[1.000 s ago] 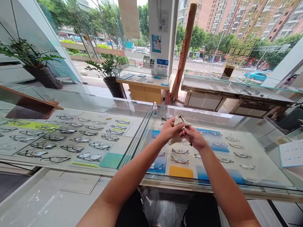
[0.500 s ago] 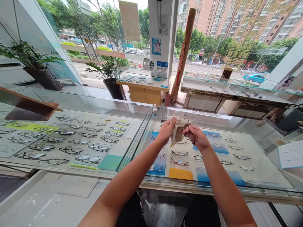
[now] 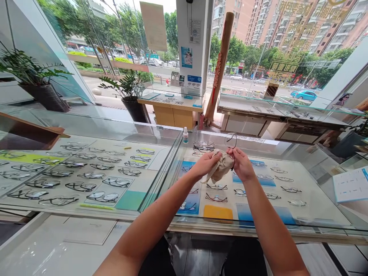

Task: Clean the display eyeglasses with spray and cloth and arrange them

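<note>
Above the glass display case, my left hand (image 3: 207,163) is closed on a beige cleaning cloth (image 3: 220,170), which hangs in folds below the fingers. My right hand (image 3: 240,164) pinches a pair of thin dark-rimmed eyeglasses (image 3: 230,147) beside the cloth. One round lens stands up above the fingers; the cloth and hands hide the other part of the frame. A small white spray bottle (image 3: 185,135) stands on the glass top, to the far left of my hands.
Rows of eyeglasses lie inside the left display case (image 3: 169,153) and under the right glass top. A wooden stand (image 3: 31,130) sits at the left, a white card (image 3: 349,186) at the right. Potted plants, a wooden trunk (image 3: 221,65) and further counters stand by the windows.
The eyeglasses have turned, so a round lens now shows upright above my right hand. The cloth is more bunched up, with my left hand closer to my right. The view has shifted slightly.
</note>
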A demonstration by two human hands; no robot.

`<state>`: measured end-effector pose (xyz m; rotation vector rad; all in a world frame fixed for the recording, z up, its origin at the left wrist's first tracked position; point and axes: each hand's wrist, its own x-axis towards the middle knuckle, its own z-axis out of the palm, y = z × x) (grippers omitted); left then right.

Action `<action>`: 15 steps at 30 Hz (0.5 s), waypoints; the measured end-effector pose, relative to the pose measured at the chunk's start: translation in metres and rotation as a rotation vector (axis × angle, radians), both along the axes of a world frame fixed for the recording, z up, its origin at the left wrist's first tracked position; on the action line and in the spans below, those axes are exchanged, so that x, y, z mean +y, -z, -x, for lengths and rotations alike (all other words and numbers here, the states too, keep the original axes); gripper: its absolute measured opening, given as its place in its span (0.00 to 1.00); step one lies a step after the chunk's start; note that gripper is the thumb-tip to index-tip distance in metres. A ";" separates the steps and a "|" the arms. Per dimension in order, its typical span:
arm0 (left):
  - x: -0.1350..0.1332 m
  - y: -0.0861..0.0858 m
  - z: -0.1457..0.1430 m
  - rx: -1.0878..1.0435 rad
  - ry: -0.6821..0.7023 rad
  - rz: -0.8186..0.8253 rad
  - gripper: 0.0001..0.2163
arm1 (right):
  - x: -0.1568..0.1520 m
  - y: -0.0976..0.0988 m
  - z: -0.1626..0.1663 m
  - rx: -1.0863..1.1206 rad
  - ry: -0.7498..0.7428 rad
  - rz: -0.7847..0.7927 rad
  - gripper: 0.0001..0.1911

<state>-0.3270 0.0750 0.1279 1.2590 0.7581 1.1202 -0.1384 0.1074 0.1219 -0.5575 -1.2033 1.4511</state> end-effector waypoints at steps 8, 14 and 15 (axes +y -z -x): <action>-0.001 0.013 -0.010 -0.013 0.018 -0.001 0.31 | -0.003 0.002 0.005 -0.084 0.000 0.007 0.21; 0.002 0.021 -0.018 -0.065 -0.071 -0.008 0.32 | -0.005 0.009 0.010 -0.102 0.043 0.029 0.21; 0.002 0.022 -0.019 -0.065 -0.085 -0.004 0.32 | -0.005 0.010 0.010 -0.109 0.045 0.013 0.20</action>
